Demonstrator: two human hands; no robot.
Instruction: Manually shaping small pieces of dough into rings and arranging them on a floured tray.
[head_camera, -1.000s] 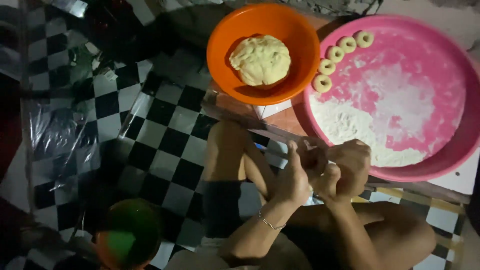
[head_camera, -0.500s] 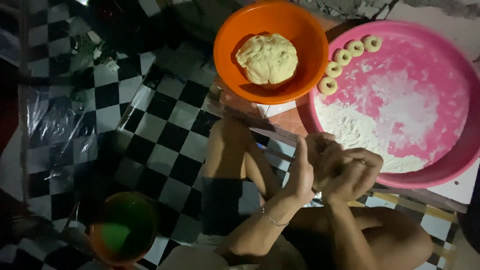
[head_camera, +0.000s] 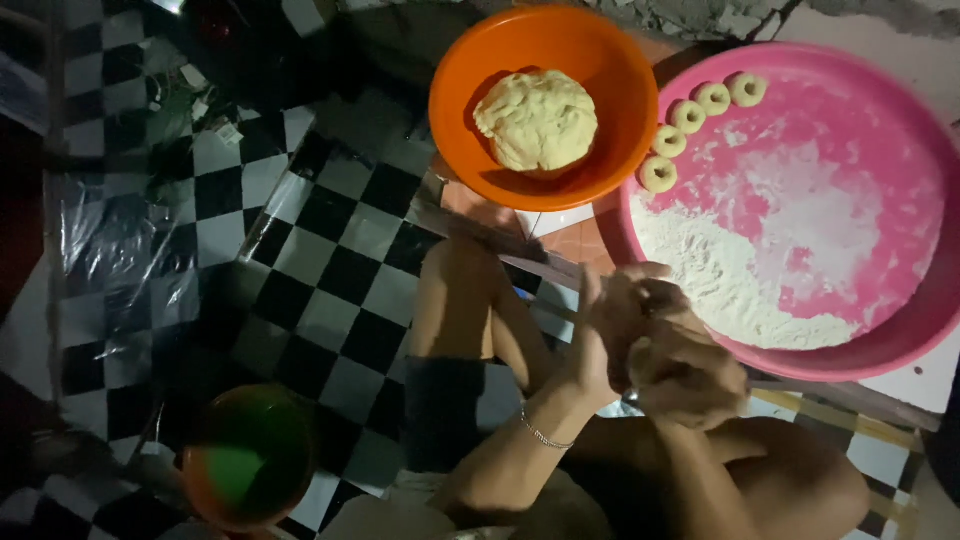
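My left hand (head_camera: 608, 325) and my right hand (head_camera: 690, 368) are pressed together over my lap, with a small pale piece of dough (head_camera: 640, 352) just showing between the palms. Beyond them lies a wide pink tray (head_camera: 900, 330) dusted with white flour (head_camera: 740, 270). Several small dough rings (head_camera: 688, 116) sit in a row along its far left rim. An orange bowl (head_camera: 470, 130) to the left of the tray holds a large lump of dough (head_camera: 537, 118).
I sit on a black-and-white checkered floor (head_camera: 330, 270), knees bent. A green-and-orange bowl (head_camera: 245, 460) stands at the lower left. Crumpled clear plastic (head_camera: 100, 230) lies at the left. The surroundings are dark.
My hands have stayed clasped together and shifted slightly against each other, right palm sliding over the left. The view has drifted, so the bowl and tray sit a little lower in frame.
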